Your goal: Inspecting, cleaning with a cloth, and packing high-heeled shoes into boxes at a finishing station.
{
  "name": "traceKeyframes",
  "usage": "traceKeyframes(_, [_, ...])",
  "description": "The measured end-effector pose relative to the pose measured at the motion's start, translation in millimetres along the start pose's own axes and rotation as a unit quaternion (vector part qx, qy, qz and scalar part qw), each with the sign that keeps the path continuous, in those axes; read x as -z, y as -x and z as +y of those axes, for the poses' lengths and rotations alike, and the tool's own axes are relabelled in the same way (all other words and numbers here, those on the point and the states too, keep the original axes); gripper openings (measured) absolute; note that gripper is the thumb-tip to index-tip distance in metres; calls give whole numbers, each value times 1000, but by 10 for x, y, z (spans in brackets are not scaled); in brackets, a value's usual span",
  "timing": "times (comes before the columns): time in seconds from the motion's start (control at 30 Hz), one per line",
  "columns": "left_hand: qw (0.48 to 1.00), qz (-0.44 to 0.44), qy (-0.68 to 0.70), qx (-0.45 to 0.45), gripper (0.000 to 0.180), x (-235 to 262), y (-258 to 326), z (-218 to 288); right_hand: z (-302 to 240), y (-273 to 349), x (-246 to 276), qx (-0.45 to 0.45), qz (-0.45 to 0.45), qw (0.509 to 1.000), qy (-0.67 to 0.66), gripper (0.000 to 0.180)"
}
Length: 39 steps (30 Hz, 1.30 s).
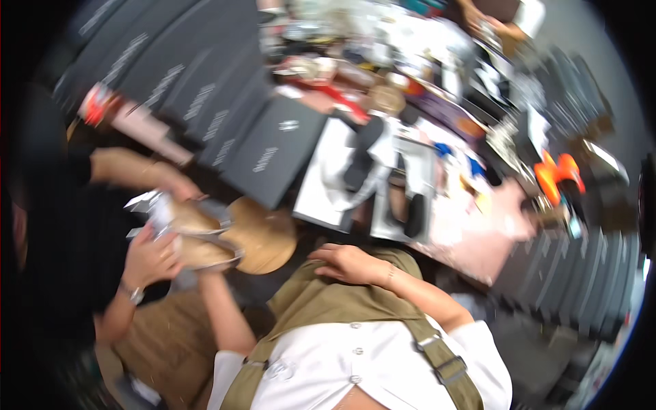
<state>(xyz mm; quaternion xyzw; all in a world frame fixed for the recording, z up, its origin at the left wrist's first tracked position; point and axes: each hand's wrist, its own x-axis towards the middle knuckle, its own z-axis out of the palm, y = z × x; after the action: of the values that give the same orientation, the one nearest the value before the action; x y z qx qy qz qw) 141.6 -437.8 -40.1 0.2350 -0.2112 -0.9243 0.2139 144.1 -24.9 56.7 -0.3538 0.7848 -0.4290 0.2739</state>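
Observation:
The picture is blurred and tilted. My left hand reaches up from my left forearm to the underside of a tan, shoe-like item wrapped in silvery paper; its fingers are hidden by the item. A person in black on the left grips the same item, with one hand wearing a wristwatch and the other hand above it. A round tan piece lies beside it. My right hand rests flat on the olive fabric of my overalls and holds nothing.
Rows of flat black boxes fill the upper left. A white open box with dark items sits in the middle, a pink sheet and an orange object to the right. Another person's hands work at the top.

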Motion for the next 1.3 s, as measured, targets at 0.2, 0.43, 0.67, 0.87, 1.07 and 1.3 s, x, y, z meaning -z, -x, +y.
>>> traceKeyframes(0.2, [984, 71, -139, -84, 49, 98, -108, 164, 51, 691, 437, -115, 209, 970, -51, 25])
traceKeyframes(0.43, [902, 154, -325, -238, 50, 498, 42, 159, 638, 1366, 811, -286, 381, 874, 100, 50])
traceKeyframes(0.67, [943, 241, -230, -25, 51, 277, 333, -612, 1566, 1230, 801, -431, 320, 800, 266, 40])
traceKeyframes(0.87, [795, -247, -525, 177, 21, -1235, 1506, -2228, 1552, 1399, 783, -244, 545, 787, 154, 26])
traceKeyframes(1.07, [685, -335, -595, 254, 60, -1641, 1868, -3247, 1905, 2229, 1480, -359, 599, 714, 41, 37])
traceKeyframes(1.3, [689, -210, -636, 277, 61, -1771, 1761, -3795, 2259, 1895, 1914, -263, 598, 746, 129, 25])
